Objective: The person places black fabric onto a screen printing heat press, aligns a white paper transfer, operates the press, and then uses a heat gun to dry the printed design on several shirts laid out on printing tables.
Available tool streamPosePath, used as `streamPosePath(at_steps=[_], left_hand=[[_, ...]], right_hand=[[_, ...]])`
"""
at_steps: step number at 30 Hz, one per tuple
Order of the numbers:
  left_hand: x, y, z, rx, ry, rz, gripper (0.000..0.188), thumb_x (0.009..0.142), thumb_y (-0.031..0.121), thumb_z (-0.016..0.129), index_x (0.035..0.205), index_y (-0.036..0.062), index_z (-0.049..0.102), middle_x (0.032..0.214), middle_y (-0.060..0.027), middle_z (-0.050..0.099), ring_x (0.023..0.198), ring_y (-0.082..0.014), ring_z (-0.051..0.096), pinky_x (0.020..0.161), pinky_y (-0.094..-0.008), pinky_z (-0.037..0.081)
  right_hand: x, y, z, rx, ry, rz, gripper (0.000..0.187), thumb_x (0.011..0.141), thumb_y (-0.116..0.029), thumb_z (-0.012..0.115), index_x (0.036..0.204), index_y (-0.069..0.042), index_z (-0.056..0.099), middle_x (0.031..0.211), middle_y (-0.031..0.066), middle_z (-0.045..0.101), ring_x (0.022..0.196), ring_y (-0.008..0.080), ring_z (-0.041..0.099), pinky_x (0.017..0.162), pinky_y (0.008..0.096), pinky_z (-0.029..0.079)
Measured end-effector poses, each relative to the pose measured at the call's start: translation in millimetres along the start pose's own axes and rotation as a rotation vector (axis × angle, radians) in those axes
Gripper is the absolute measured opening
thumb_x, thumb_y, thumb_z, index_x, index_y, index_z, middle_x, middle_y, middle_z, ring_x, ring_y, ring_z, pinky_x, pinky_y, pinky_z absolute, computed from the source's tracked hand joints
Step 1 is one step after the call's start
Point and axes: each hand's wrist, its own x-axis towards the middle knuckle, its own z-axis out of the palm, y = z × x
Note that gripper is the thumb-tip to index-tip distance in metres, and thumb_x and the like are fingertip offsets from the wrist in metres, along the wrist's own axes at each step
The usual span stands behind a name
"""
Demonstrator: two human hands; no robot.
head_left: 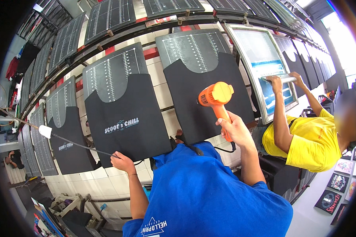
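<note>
My right hand (236, 127) is wrapped round the handle of an orange heat gun (219, 94). The gun is over a black fabric panel (209, 75) with no print visible, draped on a ruled board (190, 45). At the left, my left hand (122, 162) pinches a dark power cord (91, 148). That cord runs off to the left past a white plug-like piece (45, 131). Just above my left hand lies another black panel (126, 104) with a white and blue print, on its own board.
On the right, a person in a yellow shirt (316, 138) grips a squeegee (283, 78) over a framed printing screen (249, 43). A printed panel (69, 134) lies farther left. Rows of boards stand on a metal rail (142, 27). Printed samples (328, 200) hang at the right.
</note>
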Motion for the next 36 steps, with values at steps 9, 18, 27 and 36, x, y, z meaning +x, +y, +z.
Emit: streamPosePath(at_steps=[9, 18, 27, 36], left_hand=[[0, 0, -1, -0.001, 0.005, 0.018, 0.034, 0.098, 0.028, 0.047, 0.091, -0.0046, 0.057, 0.089, -0.0204, 0.062, 0.088, -0.0395, 0.055, 0.08, -0.0479, 0.04], [-2, -1, -3, -0.008, 0.001, 0.032, 0.036, 0.099, 0.029, 0.046, 0.093, -0.0052, 0.057, 0.09, -0.0215, 0.062, 0.09, -0.0401, 0.055, 0.08, -0.049, 0.04], [-1, -4, 1, 0.011, 0.012, 0.048, 0.037, 0.099, 0.029, 0.046, 0.093, -0.0052, 0.058, 0.091, -0.0218, 0.062, 0.091, -0.0407, 0.056, 0.08, -0.049, 0.04], [-1, -2, 2, 0.017, 0.006, 0.033, 0.037, 0.098, 0.03, 0.047, 0.093, -0.0057, 0.058, 0.091, -0.0228, 0.062, 0.091, -0.0412, 0.056, 0.081, -0.0499, 0.041]], right_hand=[[9, 1, -5, 0.013, -0.018, 0.031, 0.034, 0.095, -0.024, 0.059, 0.117, 0.001, 0.056, 0.09, 0.0038, 0.063, 0.056, 0.0058, 0.053, 0.053, 0.0225, 0.048], [11, 10, -34, -0.013, 0.242, 0.034, 0.026, 0.093, -0.021, 0.06, 0.108, 0.001, 0.058, 0.081, 0.0021, 0.061, 0.053, 0.0068, 0.054, 0.049, 0.0231, 0.047], [22, 16, -80, -0.031, 0.418, -0.02, 0.03, 0.094, -0.027, 0.058, 0.11, -0.001, 0.058, 0.084, 0.0038, 0.062, 0.055, 0.0084, 0.053, 0.051, 0.0227, 0.047], [16, 7, -88, 0.026, 0.344, 0.033, 0.032, 0.094, -0.028, 0.059, 0.111, -0.001, 0.057, 0.086, 0.0043, 0.063, 0.053, 0.0073, 0.053, 0.049, 0.0226, 0.048]])
